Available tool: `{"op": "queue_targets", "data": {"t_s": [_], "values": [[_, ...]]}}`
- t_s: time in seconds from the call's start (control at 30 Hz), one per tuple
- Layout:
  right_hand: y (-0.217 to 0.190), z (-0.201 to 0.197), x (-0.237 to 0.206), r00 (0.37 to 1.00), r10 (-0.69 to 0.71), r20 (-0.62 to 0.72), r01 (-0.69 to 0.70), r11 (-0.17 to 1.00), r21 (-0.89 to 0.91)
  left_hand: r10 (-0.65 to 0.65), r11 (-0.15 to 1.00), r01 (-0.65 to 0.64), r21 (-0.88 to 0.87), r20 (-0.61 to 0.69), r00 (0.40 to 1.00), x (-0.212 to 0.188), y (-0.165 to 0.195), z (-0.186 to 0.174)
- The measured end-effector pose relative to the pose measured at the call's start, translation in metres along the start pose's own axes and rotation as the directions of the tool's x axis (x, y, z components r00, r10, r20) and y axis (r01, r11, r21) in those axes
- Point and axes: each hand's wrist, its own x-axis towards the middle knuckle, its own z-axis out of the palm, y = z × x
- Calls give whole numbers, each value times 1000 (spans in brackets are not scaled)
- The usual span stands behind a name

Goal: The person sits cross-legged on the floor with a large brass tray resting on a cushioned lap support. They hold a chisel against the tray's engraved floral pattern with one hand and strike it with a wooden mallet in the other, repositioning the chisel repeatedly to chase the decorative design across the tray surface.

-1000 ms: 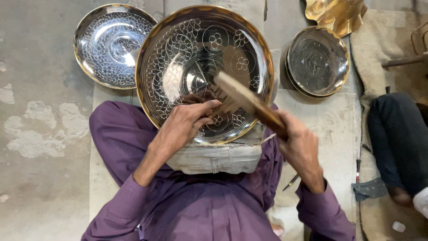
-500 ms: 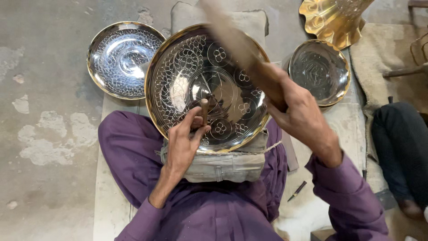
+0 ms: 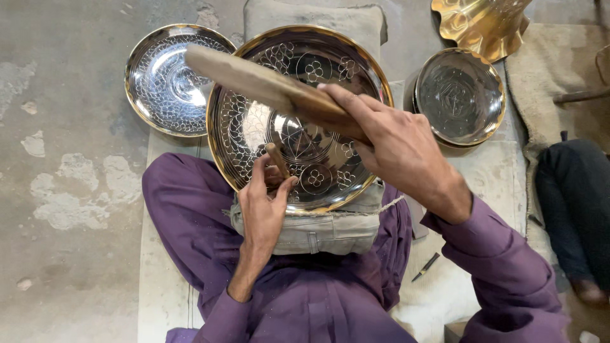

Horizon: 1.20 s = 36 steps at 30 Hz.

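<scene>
The left hand (image 3: 264,206) pinches a short chisel (image 3: 277,160) upright against the engraved brass tray (image 3: 298,117), which rests tilted on a padded bundle (image 3: 318,228) in the lap. The right hand (image 3: 394,146) grips a wooden mallet (image 3: 267,86). The tray looks stiff, heavy and slippery; its rim seems the surest hold.

Even, soft daylight from above; no hard shadows, only faint shade under my sleeves. Bright specular glare on the large engraved tray (image 3: 305,121), strongest near its centre, and on the plate (image 3: 166,79) at 10 o'clock. The wooden mallet (image 3: 267,86) in my right hand (image 3: 397,149) is motion-blurred at its far end. My left hand (image 3: 264,203) is sharp. Mild wide-angle stretching at the edges.
</scene>
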Motion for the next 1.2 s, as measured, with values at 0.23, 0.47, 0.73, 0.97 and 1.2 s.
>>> {"op": "queue_targets", "data": {"t_s": [0.23, 0.47, 0.73, 0.97, 1.2], "values": [[5, 0, -4, 977, 130, 169, -116, 989, -91, -8, 1000, 7, 2, 32, 999, 0, -5, -2], [15, -1, -29, 963, 199, 182, -173, 974, -145, 156, 988, -155, -19, 165, 974, 19, -17, 4], [17, -1, -55, 947, 315, 56, -308, 945, -107, 246, 961, -272, 42, 312, 917, 39, -15, -5], [22, 9, -64, 946, 318, 63, -302, 934, -190, 259, 956, -288, 49, 316, 913, 39, -15, -2], [25, 5, -61, 975, 222, -17, -218, 965, 145, 272, 951, -302, 61, 292, 917, 36, -14, -2]]}}
